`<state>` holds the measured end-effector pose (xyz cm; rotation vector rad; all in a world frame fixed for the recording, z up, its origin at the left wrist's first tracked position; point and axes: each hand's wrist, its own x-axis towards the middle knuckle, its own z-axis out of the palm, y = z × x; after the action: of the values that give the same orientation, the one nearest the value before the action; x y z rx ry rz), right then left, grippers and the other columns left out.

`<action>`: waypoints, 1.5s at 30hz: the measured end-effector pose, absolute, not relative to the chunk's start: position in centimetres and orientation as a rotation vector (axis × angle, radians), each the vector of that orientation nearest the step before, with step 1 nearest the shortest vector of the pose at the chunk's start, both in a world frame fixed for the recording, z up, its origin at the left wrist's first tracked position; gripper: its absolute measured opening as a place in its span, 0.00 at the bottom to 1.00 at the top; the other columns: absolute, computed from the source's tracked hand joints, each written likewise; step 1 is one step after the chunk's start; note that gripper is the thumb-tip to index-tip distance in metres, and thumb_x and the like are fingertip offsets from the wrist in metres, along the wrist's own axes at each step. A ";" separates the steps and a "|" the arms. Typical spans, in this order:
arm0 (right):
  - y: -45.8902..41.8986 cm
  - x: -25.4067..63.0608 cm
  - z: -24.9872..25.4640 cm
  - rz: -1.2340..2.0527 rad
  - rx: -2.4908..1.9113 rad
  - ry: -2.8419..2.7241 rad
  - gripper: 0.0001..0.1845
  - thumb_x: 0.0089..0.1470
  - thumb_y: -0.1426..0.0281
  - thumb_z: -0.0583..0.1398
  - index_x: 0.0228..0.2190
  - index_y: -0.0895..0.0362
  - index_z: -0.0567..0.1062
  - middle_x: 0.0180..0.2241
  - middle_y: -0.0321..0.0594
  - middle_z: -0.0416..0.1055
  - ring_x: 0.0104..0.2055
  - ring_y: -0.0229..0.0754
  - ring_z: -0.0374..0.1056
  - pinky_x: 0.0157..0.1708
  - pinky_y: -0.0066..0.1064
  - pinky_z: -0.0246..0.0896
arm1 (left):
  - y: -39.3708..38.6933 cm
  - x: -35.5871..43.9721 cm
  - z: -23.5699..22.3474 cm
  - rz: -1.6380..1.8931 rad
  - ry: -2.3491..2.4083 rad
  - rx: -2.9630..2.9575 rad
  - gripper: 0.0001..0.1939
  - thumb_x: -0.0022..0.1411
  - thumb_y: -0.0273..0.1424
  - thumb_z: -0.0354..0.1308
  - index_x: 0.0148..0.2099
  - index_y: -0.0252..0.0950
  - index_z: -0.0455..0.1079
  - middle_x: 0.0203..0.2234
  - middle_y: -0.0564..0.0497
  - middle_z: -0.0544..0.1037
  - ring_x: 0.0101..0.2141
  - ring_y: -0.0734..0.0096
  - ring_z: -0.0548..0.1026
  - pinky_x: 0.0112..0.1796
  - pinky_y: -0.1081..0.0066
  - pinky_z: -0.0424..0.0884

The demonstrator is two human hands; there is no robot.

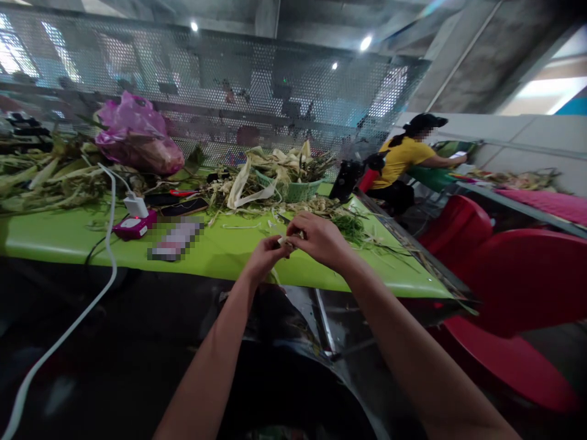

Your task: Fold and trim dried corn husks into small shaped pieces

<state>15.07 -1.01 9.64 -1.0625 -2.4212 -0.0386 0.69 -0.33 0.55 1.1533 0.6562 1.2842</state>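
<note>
My left hand (265, 255) and my right hand (317, 237) meet over the front part of the green table, fingers closed in a pinch. Between their fingertips is a small folded piece of pale corn husk (284, 242), partly hidden by the fingers. A strand hangs below my left hand. Just beyond the fingers, a thin dark tool (283, 218) lies on the table, its kind too small to make out. Behind it stands a green basket (298, 192) heaped with dry husks (293, 162), one long pale strip draping over its side.
A purple plastic bag (137, 137) and piled husks (55, 174) occupy the left. A power adapter (136, 226) with a white cable (110, 244) and a phone-like item (177, 238) lie nearby. Red chairs (518, 275) stand right; a person in yellow (403, 160) sits beyond.
</note>
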 end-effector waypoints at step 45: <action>-1.8 14.1 8.2 0.159 -0.975 -2.191 0.18 0.49 0.77 0.60 0.43 0.52 0.74 0.39 0.39 0.73 0.37 0.40 0.68 0.40 0.32 0.61 | 0.3 0.9 0.6 1.324 0.668 1.049 0.10 0.39 0.32 0.69 0.22 0.32 0.73 0.17 0.52 0.74 0.21 0.76 0.68 0.29 0.72 0.63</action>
<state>14.05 -1.79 8.21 -0.9750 -2.1909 0.1588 0.88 0.28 0.61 1.0488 0.6677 1.3243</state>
